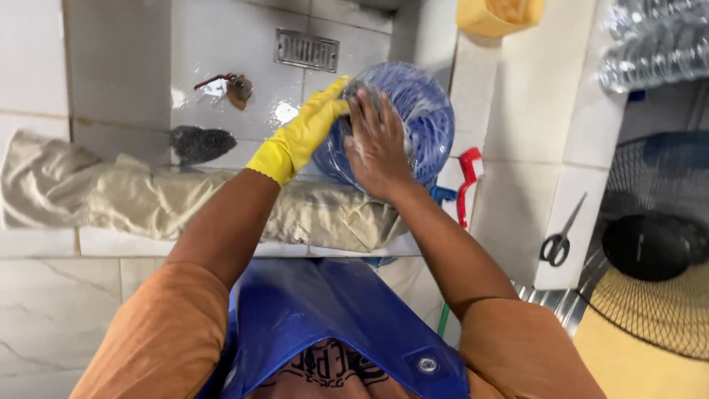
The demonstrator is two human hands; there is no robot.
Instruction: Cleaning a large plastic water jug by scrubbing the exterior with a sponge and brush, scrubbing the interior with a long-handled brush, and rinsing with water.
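Observation:
My left hand wears a yellow rubber glove and grips the left rim of a round blue grille-like cover with thin white streaks. My bare right hand presses flat on the front of the blue cover, holding a grey scrub pad against it with soap foam on the fingers. The cover is held upright above a tiled wash basin. I wear a blue apron over an orange shirt.
A beige cloth lies along the basin edge. In the basin are a metal drain grate, a dark scrub pad and a small brown object. Scissors, red tool, yellow container, black fan guard at right.

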